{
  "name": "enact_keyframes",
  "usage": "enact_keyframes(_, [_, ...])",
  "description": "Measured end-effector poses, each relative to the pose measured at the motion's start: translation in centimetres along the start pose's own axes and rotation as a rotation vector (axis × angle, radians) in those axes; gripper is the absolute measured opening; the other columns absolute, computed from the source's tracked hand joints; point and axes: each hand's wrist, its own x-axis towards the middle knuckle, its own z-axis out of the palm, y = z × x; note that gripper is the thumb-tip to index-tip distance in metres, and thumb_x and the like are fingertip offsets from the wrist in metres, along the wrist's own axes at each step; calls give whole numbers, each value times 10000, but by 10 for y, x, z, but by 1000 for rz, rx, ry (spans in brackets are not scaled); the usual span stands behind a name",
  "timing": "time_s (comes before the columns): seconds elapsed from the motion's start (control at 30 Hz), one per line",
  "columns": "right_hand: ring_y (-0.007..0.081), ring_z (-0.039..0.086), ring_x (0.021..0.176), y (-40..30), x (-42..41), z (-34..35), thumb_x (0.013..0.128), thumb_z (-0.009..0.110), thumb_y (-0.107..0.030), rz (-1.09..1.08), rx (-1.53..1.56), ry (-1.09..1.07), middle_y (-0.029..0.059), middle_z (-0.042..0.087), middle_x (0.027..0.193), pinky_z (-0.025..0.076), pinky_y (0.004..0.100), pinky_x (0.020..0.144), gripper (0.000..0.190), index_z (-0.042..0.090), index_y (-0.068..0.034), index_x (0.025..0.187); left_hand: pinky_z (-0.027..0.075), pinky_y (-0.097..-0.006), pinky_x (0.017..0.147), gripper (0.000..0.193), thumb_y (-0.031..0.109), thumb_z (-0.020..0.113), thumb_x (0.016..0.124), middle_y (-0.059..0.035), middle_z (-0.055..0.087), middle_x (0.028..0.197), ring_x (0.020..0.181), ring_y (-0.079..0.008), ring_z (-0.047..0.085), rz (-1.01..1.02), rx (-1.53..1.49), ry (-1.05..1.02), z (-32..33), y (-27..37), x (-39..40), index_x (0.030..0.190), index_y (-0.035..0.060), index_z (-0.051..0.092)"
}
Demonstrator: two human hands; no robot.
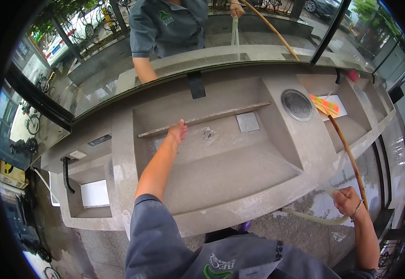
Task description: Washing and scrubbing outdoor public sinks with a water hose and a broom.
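My left hand (178, 132) reaches into the wide concrete sink basin (230, 174), its fingers apart and holding nothing. It is at the narrow ledge strip (220, 117) along the back of the basin; I cannot tell whether it touches it. My right hand (345, 201) is shut around a pale flexible hose (314, 217) in front of the counter's right side. From the hose end, a fine spray of water fans leftward over the basin's front right corner. Shallow water ripples around the drain (207, 133), and a square grey plate (248, 122) lies to its right.
A broom with orange and yellow-green bristles (326, 105) stands in the right basin, its wooden handle (348, 157) leaning beside my right hand. A round metal cover (296, 105) sits on the counter. A smaller left basin (89, 209) has a black faucet (67, 176). A mirror (97, 69) rises behind.
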Motion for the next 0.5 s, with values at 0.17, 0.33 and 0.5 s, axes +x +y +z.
enact_keyframes(0.17, [90,354,308,-13,7,0,724,420,-207,69,116,88,30,395,383,274,216,305,334,434,-10,455,285,-391,773,430,449,421,737,-54,482,982,868,-187,443,20,-134,-73,-8,-6,7,946,76,464])
enact_keyframes(0.33, [146,422,368,-50,69,12,715,419,-229,-39,-103,99,67,428,394,354,266,398,346,483,14,477,300,-381,737,422,453,421,734,-50,508,918,816,-177,469,15,-161,-45,3,3,14,892,66,480])
enact_keyframes(0.5, [320,514,755,-89,160,40,725,403,-225,-94,-619,107,225,520,765,391,365,686,276,490,16,825,307,-362,702,422,467,436,718,-47,531,844,766,-168,485,58,-139,8,2,10,10,818,63,505])
